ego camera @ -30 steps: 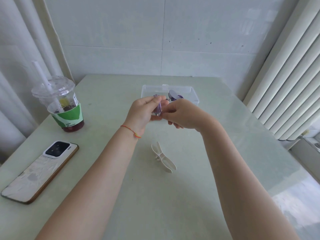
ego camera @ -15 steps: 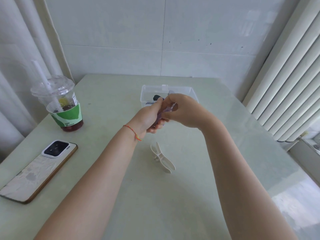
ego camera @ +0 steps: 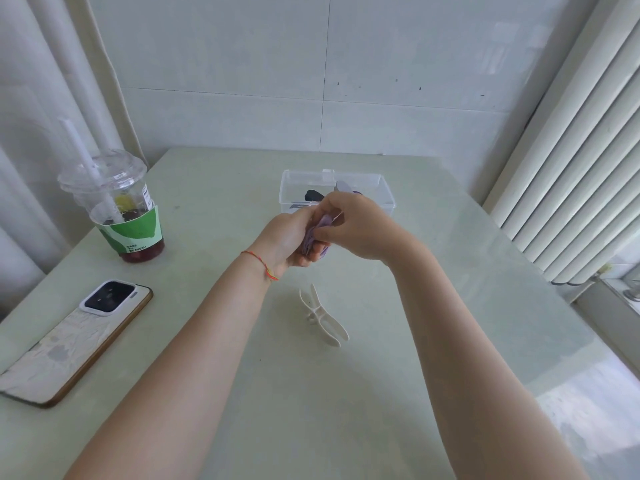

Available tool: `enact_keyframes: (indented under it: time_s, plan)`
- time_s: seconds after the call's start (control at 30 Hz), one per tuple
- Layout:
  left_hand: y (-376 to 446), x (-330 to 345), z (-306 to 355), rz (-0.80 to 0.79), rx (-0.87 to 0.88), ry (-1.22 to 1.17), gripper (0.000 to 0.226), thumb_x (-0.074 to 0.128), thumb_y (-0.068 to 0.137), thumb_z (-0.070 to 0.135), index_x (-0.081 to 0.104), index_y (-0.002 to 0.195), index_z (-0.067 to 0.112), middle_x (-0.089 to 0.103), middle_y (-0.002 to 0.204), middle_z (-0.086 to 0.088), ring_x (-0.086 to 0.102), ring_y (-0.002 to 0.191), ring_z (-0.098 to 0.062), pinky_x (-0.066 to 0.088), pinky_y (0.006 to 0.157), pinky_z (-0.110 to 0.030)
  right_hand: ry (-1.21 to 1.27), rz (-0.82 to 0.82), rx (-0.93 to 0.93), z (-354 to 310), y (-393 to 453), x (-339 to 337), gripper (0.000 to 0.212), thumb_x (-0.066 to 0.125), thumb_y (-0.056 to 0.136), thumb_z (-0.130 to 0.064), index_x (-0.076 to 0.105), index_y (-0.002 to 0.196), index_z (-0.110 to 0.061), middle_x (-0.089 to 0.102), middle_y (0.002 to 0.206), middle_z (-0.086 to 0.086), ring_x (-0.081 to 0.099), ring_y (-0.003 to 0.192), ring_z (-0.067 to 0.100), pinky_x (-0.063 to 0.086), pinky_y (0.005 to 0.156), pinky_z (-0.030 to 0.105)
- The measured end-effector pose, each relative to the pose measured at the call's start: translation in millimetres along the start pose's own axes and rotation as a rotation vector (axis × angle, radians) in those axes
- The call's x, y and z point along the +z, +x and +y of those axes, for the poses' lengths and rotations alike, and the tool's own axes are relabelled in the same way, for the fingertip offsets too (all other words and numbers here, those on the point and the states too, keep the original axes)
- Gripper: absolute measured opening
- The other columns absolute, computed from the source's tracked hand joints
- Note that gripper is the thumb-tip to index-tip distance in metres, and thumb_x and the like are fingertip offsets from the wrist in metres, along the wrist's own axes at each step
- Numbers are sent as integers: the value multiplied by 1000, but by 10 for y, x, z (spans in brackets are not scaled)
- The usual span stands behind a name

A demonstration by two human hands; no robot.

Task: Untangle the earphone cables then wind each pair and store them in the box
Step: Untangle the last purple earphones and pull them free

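Observation:
My left hand point(ego camera: 289, 239) and my right hand point(ego camera: 360, 228) meet above the table, just in front of the clear plastic box point(ego camera: 386, 194). Between them they grip a wound bundle of purple earphone cable point(ego camera: 317, 233), most of it hidden by my fingers. Inside the box lie a dark earphone piece point(ego camera: 312, 195) and a purple-grey item point(ego camera: 343, 186), partly hidden behind my right hand. A white cable-winder clip point(ego camera: 323, 317) lies on the table below my hands.
An iced drink cup with a straw and green sleeve point(ego camera: 119, 209) stands at the left. A phone point(ego camera: 74, 337) lies face down near the left edge. The pale green table point(ego camera: 450, 289) ends at the right beside white vertical blinds point(ego camera: 571, 168).
Both hands have come down and closed tighter round the purple cable bundle, with my right hand turning over its top. The clip, cup and phone have stayed put.

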State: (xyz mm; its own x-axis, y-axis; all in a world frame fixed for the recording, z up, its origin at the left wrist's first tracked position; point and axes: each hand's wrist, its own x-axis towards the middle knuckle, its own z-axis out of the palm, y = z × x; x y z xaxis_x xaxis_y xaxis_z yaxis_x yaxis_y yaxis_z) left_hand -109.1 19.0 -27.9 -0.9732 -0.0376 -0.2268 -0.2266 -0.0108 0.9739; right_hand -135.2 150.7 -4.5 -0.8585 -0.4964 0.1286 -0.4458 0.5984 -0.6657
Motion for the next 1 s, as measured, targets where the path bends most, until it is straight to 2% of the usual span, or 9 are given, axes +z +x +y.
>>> enact_keyframes:
  time_s: [0.13, 0.37, 0.67, 0.77, 0.9, 1.0]
  plan:
    - [28, -1, -24, 75, -15, -49, 32, 47, 90, 20, 49, 58, 21, 48, 49, -2, 43, 39, -14, 21, 42, -13, -14, 43, 1, -4, 20, 57, 12, 66, 81, -13, 66, 93, -17, 70, 88, 1, 66, 86, 19, 53, 73, 34]
    - [34, 21, -13, 80, -13, -82, 29, 49, 90, 16, 50, 61, 19, 47, 47, -3, 41, 40, -15, 22, 41, -14, -21, 106, -14, 19, 51, 119, 12, 66, 79, -11, 64, 89, -16, 70, 78, 0, 65, 82, 17, 46, 63, 26]
    - [59, 29, -19, 133, -11, -83, 30, 42, 90, 13, 47, 61, 20, 45, 44, -2, 37, 42, -16, 18, 42, -16, 12, 124, -24, 13, 39, 110, 12, 70, 80, -15, 65, 91, -14, 70, 84, 0, 65, 84, 16, 49, 69, 27]
    - [65, 22, -30, 180, 7, -64, 30, 42, 88, 13, 46, 59, 19, 41, 42, -1, 35, 41, -16, 17, 44, -18, 17, 119, -25, -5, 29, 115, 15, 70, 82, -18, 65, 95, -12, 68, 80, -2, 62, 78, 15, 46, 64, 24]
    - [109, -8, -54, 251, 17, -55, 29, 45, 84, 11, 49, 57, 18, 38, 45, -2, 34, 38, -16, 19, 42, -15, 28, 122, -27, -9, 42, 149, 16, 70, 82, -17, 65, 96, -11, 60, 74, -8, 56, 71, 12, 38, 53, 13]
    - [127, -43, -64, 227, 40, -64, 30, 44, 85, 6, 46, 57, 15, 34, 47, -3, 32, 36, -16, 18, 41, -13, 50, 125, -28, -17, 39, 154, 17, 70, 81, -20, 63, 95, -14, 62, 76, -8, 56, 70, 12, 41, 57, 15]
